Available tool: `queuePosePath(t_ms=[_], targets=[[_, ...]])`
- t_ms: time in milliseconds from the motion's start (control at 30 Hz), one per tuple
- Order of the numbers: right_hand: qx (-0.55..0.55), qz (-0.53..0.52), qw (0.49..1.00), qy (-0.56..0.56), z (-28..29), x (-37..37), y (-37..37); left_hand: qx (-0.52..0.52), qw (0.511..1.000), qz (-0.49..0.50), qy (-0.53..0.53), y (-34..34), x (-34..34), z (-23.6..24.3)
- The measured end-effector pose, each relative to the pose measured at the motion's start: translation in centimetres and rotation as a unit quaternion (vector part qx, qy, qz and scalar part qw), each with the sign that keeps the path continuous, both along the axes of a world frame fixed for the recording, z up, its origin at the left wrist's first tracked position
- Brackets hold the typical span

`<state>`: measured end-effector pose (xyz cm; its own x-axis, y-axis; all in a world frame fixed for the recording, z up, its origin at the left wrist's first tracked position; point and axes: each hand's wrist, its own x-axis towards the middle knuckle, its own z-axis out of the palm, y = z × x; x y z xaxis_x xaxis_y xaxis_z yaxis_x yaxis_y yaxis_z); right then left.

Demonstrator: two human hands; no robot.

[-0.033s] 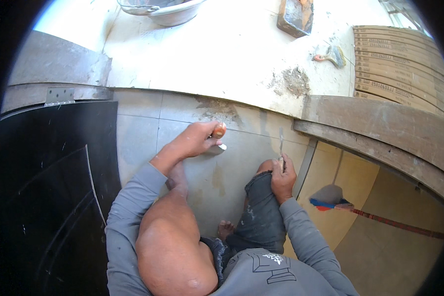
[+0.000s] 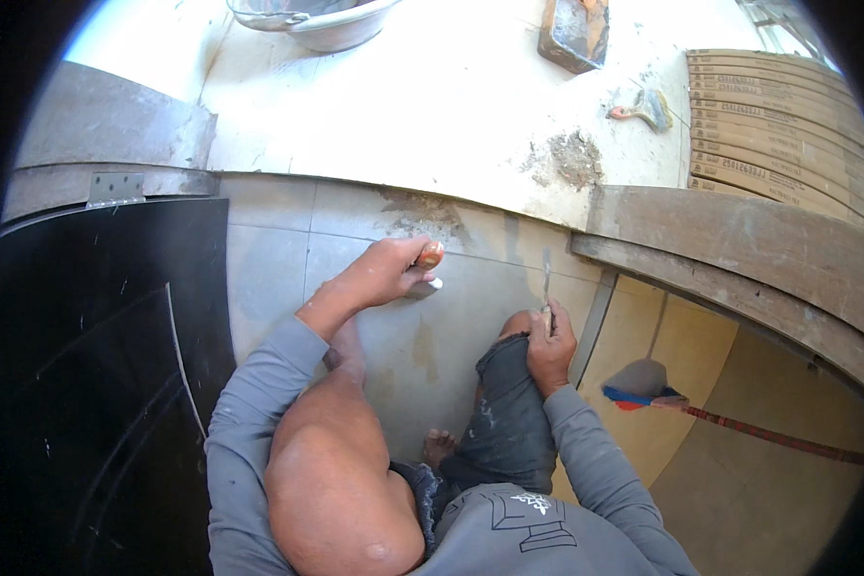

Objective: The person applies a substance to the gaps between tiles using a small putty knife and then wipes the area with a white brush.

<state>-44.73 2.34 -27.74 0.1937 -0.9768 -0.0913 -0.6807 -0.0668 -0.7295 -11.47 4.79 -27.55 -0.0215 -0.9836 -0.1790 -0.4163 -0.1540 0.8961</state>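
Observation:
My left hand point(image 2: 389, 271) is closed around an orange handle point(image 2: 431, 254) with a pale rounded end, held over the tiled floor; the rest of that tool is hidden by the hand. A small white piece point(image 2: 436, 284) shows just below the fingers, and I cannot tell if it belongs to the tool. Beside my right knee, my right hand point(image 2: 553, 350) grips a slim tool with a pale handle and a narrow grey blade point(image 2: 547, 269), seen edge-on, maybe a putty knife. Its blade points away from me. Grey-brown dirt point(image 2: 422, 213) lies along the raised step's foot.
A black door panel point(image 2: 125, 365) stands at the left, a wooden frame point(image 2: 730, 235) at the right. Past the step are a basin point(image 2: 346, 31), a dirty tray point(image 2: 571, 43), a brush point(image 2: 651, 110), debris point(image 2: 571, 158) and stacked cartons point(image 2: 778, 125). A broom point(image 2: 643, 384) lies at the right.
My left hand has shifted very slightly to the right with the orange handle. My right hand and its tool look unmoved.

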Motion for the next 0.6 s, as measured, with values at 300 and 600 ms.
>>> queuePosePath(t_ms=[300,600], targets=[[0.002,-0.002,1.0,0.011,0.6,0.0,-0.2,-0.032,0.997,0.06,0.026,-2.8,2.2,2.2],[-0.062,0.194,0.968,0.145,3.9,2.8,0.8,-0.131,0.969,0.194,0.077,-2.7,4.7,3.1]])
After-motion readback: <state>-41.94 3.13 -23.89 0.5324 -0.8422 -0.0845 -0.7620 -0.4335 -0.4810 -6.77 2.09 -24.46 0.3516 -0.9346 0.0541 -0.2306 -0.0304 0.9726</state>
